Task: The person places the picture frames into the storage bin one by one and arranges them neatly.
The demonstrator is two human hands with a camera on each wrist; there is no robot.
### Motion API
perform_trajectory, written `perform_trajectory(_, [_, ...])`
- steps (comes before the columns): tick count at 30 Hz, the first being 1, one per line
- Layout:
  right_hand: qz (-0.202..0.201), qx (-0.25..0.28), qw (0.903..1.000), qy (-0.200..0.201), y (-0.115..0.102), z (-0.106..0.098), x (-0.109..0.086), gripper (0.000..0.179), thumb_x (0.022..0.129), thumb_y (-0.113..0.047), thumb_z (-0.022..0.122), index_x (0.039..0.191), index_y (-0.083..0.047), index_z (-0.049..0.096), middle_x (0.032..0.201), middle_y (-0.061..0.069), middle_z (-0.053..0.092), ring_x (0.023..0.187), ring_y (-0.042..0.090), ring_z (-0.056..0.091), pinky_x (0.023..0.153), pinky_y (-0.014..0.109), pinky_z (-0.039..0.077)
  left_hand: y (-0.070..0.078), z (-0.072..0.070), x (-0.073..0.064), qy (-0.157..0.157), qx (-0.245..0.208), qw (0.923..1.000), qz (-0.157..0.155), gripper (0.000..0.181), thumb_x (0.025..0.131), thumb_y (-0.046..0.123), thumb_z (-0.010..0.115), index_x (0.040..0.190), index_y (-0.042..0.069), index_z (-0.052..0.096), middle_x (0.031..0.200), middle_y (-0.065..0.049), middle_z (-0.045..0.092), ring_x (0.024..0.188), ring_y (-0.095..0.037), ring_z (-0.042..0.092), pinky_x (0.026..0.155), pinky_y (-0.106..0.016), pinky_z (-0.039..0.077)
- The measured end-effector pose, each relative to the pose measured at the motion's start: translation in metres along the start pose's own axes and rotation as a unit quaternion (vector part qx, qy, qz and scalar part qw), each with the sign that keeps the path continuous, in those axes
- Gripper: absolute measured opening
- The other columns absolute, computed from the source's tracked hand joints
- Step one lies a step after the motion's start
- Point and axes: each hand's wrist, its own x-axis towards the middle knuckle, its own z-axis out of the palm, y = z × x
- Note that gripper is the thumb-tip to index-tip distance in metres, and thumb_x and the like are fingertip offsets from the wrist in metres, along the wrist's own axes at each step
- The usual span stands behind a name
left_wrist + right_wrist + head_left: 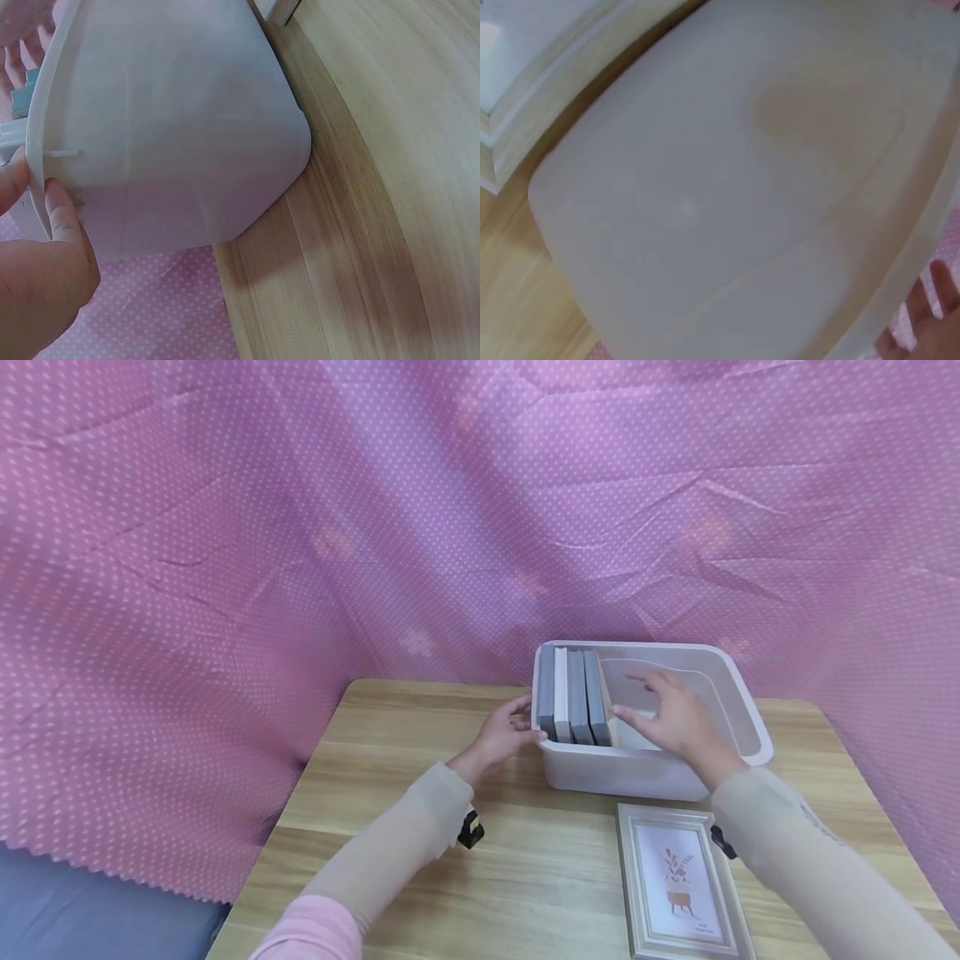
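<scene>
A white plastic storage bin (pixel 622 774) stands toward the back of the table. Several grey, white and wood-toned picture frames (pixel 577 697) are packed upright side by side at its left end. My left hand (pixel 501 737) pinches the bin's left rim; in the left wrist view its thumb and a finger (pixel 64 214) lie on either side of the edge. Inside the bin's mouth, just right of the upright frames, hovers my right hand (pixel 678 714), fingers apart and nothing held. In the right wrist view, its fingers (pixel 943 285) show past the rim.
A pale wood picture frame (pixel 678 885) with a potted-plant print lies face up in front of the bin, partly under my right forearm. Pink dotted cloth (pixel 450 527) hangs behind and beside the wooden table (pixel 420 714).
</scene>
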Motion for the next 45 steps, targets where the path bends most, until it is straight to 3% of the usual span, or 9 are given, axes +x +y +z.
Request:
perform_trajectory(7, [0.015, -0.034, 0.9970, 0.068, -0.013, -0.004, -0.021, 0.062, 0.078, -0.052, 0.069, 0.124, -0.012, 0.058, 0.121, 0.017, 0.057, 0.110, 0.041, 0.052, 0.088, 0.059, 0.042, -0.003, 0.001, 0.003, -0.001, -0.007, 0.9999, 0.011, 0.071, 0.079, -0.005, 0.073, 0.142, 0.005, 0.042, 0.136, -0.016, 0.046, 0.112, -0.030, 0.057, 0.088, -0.031, 0.053])
perform_trajectory(17, [0.008, -0.061, 0.9924, 0.106, -0.019, -0.010, -0.057, 0.061, 0.072, -0.051, 0.074, 0.116, -0.011, 0.062, 0.112, 0.016, 0.059, 0.105, 0.040, 0.053, 0.083, 0.059, 0.042, 0.000, 0.000, 0.001, 0.000, -0.001, 1.0000, 0.000, 0.071, 0.080, -0.001, 0.073, 0.143, 0.008, 0.041, 0.138, -0.013, 0.045, 0.112, -0.026, 0.057, 0.088, -0.029, 0.052])
perform_trajectory(25, [0.014, -0.064, 0.9923, 0.105, -0.021, -0.011, -0.085, 0.064, 0.069, -0.050, 0.076, 0.118, -0.013, 0.061, 0.114, 0.014, 0.057, 0.106, 0.039, 0.051, 0.084, 0.058, 0.037, 0.000, 0.001, 0.001, -0.006, -0.013, 0.9998, 0.012, 0.072, 0.079, -0.006, 0.071, 0.143, 0.003, 0.039, 0.139, -0.017, 0.043, 0.113, -0.030, 0.057, 0.089, -0.029, 0.052])
perform_trajectory(30, [0.007, -0.085, 0.9899, 0.114, -0.023, -0.008, -0.104, 0.066, 0.067, -0.053, 0.076, 0.118, -0.014, 0.061, 0.115, 0.012, 0.058, 0.103, 0.038, 0.053, 0.079, 0.058, 0.039, 0.000, 0.002, 0.002, -0.006, -0.011, 0.9999, 0.010, 0.072, 0.079, -0.006, 0.071, 0.143, 0.003, 0.039, 0.138, -0.017, 0.044, 0.113, -0.030, 0.056, 0.089, -0.030, 0.052])
perform_trajectory(35, [-0.009, -0.104, 0.9868, 0.124, -0.022, 0.001, -0.120, 0.070, 0.065, -0.058, 0.073, 0.117, -0.013, 0.062, 0.116, 0.012, 0.059, 0.100, 0.040, 0.055, 0.080, 0.057, 0.039, 0.000, 0.002, 0.002, -0.005, -0.010, 0.9999, 0.007, 0.071, 0.079, -0.005, 0.071, 0.143, 0.003, 0.040, 0.139, -0.016, 0.043, 0.114, -0.030, 0.056, 0.090, -0.030, 0.051])
perform_trajectory(38, [-0.011, -0.121, 0.9845, 0.127, -0.020, 0.007, -0.129, 0.073, 0.063, -0.062, 0.071, 0.116, -0.014, 0.063, 0.116, 0.011, 0.059, 0.100, 0.039, 0.054, 0.073, 0.056, 0.041, 0.000, 0.003, 0.003, -0.004, -0.007, 1.0000, 0.003, 0.071, 0.080, -0.004, 0.072, 0.143, 0.004, 0.040, 0.140, -0.016, 0.043, 0.114, -0.029, 0.056, 0.090, -0.031, 0.051])
perform_trajectory(45, [0.017, -0.142, 0.9842, 0.104, -0.011, 0.025, -0.148, 0.078, 0.061, -0.067, 0.071, 0.118, -0.016, 0.060, 0.118, 0.012, 0.057, 0.102, 0.040, 0.053, 0.066, 0.056, 0.041, 0.004, 0.003, 0.000, -0.009, -0.011, 0.9999, 0.000, 0.071, 0.080, -0.005, 0.071, 0.143, 0.004, 0.039, 0.141, -0.018, 0.041, 0.115, -0.031, 0.055, 0.091, -0.032, 0.051])
